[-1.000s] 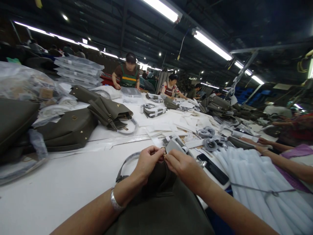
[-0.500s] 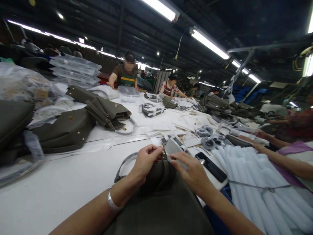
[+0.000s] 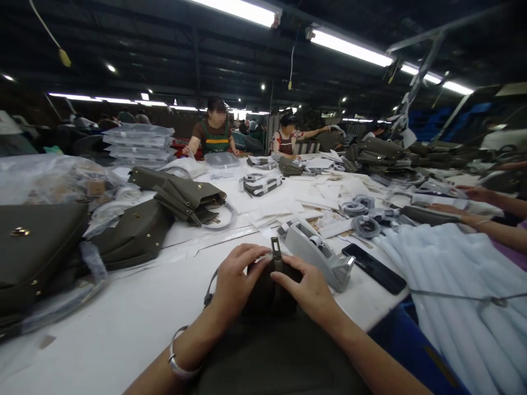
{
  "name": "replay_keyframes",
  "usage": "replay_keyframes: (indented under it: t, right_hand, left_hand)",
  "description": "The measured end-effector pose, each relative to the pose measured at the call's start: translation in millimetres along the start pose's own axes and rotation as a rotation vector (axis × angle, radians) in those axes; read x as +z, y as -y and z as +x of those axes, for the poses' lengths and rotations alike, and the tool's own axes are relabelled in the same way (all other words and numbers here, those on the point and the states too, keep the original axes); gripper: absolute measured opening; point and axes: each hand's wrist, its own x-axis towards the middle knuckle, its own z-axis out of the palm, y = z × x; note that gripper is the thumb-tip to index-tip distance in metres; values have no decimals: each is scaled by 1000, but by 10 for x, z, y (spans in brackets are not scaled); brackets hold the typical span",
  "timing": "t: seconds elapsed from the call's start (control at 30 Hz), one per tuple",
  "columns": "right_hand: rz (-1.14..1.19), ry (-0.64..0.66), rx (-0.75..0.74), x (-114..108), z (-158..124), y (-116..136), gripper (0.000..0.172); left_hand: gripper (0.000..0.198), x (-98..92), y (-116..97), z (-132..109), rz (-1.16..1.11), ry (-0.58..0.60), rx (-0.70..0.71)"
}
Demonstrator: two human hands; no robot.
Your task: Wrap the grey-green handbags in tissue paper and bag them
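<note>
A dark olive handbag (image 3: 275, 345) lies right in front of me, its upper edge pointing away. A strap tab with a metal-framed slot (image 3: 275, 248) stands up at that edge. My left hand (image 3: 236, 277), with a silver bangle on its wrist, grips the bag just left of the tab, thumb and fingers pressed together. From the other side my right hand (image 3: 308, 285) pinches the bag at the tab's base. The bag's inside is hidden by both hands. A grey tape dispenser (image 3: 310, 249) stands just beyond my right hand.
More olive handbags (image 3: 135, 227) lie at the left on the white table (image 3: 135, 323). A black phone (image 3: 374, 267) and bundled white foam tubes (image 3: 457, 296) are at the right. Co-workers (image 3: 214, 131) stand across the table. Another person's hands (image 3: 453, 208) are at the far right.
My right hand has closed from loosely spread fingers onto the bag beside the tab. The tab now stands upright and faces me. The view has levelled and shifted slightly.
</note>
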Motion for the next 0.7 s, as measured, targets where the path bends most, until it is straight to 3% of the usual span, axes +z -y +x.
replay_keyframes:
  t: [0.1, 0.33, 0.7]
  right_hand:
    - [26, 11, -73, 2, -31, -28, 33]
    - [-38, -89, -262, 23, -177, -66, 34]
    - [-3, -128, -357, 4, -407, -100, 36]
  left_hand:
    - [18, -11, -55, -41, 127, 77, 97]
    - [16, -15, -268, -21, 255, 90, 122]
    - [9, -165, -605, -12, 388, 305, 161]
